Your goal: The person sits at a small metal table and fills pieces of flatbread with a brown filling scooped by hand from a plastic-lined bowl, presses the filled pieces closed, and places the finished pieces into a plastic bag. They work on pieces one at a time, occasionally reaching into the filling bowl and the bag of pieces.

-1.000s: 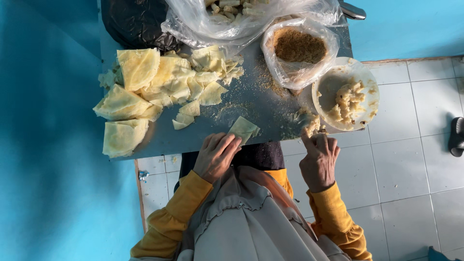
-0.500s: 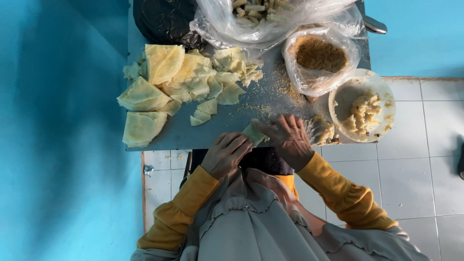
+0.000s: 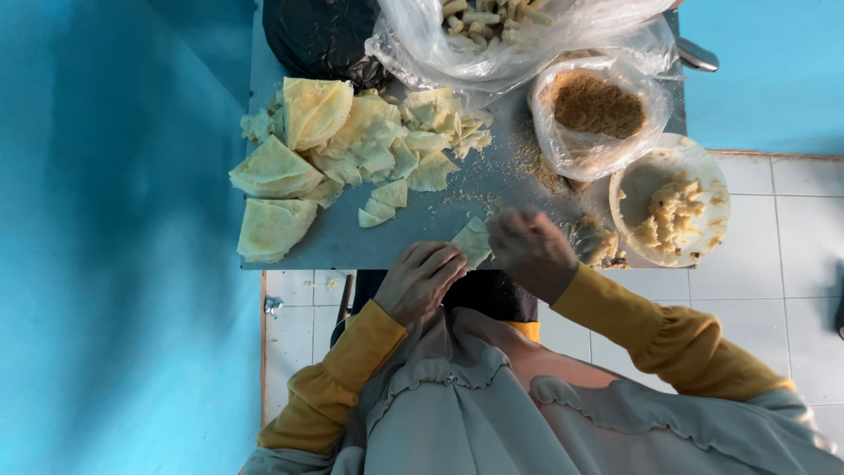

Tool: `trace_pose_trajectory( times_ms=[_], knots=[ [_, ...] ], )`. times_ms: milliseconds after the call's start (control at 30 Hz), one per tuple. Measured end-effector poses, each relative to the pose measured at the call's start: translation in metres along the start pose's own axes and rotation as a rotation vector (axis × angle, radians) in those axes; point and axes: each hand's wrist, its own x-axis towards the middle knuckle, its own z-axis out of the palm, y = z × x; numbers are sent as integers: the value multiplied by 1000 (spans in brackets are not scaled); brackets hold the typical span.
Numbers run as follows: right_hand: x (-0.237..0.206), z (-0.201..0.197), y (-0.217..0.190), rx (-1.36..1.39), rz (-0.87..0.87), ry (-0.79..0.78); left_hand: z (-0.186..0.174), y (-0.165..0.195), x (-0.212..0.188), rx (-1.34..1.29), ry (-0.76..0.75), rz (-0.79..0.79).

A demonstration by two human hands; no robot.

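Looks like a small home kitchen or snack-making spot: grey tabletop (image 3: 422, 237) piled with folded pastry wrappers (image 3: 352, 149), bags of crumbs (image 3: 598, 110), white floor tiles (image 3: 774, 290), blue walls (image 3: 105, 220).

Both hands (image 3: 420, 280) (image 3: 530, 251) together (fingers curled)

Right hand (image 3: 530, 249) motion-blurred; grip not discernible. It hides part of the pastry piece (image 3: 472, 242). Clear bag (image 3: 519, 35) cut off by the top edge.
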Motion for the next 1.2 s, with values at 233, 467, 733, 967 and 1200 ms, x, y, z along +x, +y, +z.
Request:
trace_pose_trajectory(
  times_ms=[233,467,733,967,1200],
  knots=[
    [-18,1,124,511,370,646,-1,2,1,-28,6,-26],
    [30,18,173,447,586,148,-3,5,1,-40,7,-55],
    [64,21,191,410,452,-88,1,3,1,-50,28,-70],
    [16,14,195,760,489,182,-1,4,4,-93,20,-99],
    [8,-13,47,1208,176,343,-2,7,4,-69,21,-109]
  ],
)
